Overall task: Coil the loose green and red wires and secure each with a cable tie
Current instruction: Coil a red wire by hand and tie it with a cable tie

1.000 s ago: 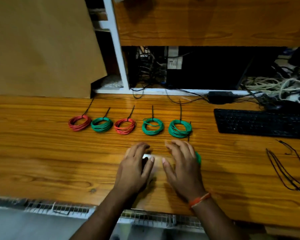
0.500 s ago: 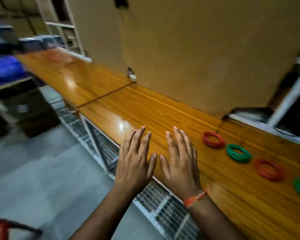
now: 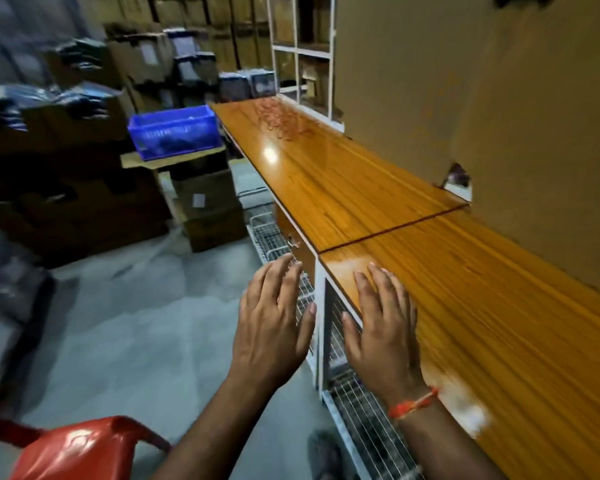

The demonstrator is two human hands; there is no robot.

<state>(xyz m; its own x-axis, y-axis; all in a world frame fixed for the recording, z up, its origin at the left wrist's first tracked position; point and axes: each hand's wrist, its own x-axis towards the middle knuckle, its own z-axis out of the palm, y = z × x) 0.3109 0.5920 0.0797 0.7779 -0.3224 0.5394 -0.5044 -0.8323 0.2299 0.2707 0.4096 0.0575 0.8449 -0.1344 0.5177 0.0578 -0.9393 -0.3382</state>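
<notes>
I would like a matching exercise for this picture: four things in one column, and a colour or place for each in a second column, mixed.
Things:
1. crate
2. chair
3. wrist band
4. left hand

Descriptions:
A. orange, on the right hand
B. blue, on stacked boxes
C. open, over the floor beside the table
D. red, bottom left corner

Pairs: 1-B, 2-D, 3-A, 4-C

Surface [image 3: 378, 188]: wood-grain top, glossy, reflecting light in bright patches. Board [image 3: 482, 98] standing behind it: matt brown, cardboard-like. Baskets [image 3: 364, 420] hanging under the front edge: white metal wire. Crate [image 3: 174, 131]: blue plastic. Chair [image 3: 80, 448]: red plastic, shining. Boxes [image 3: 208, 206]: matt cardboard. Floor [image 3: 136, 323]: grey, dull, concrete-like. Wrist band [image 3: 413, 405]: orange thread.
</notes>
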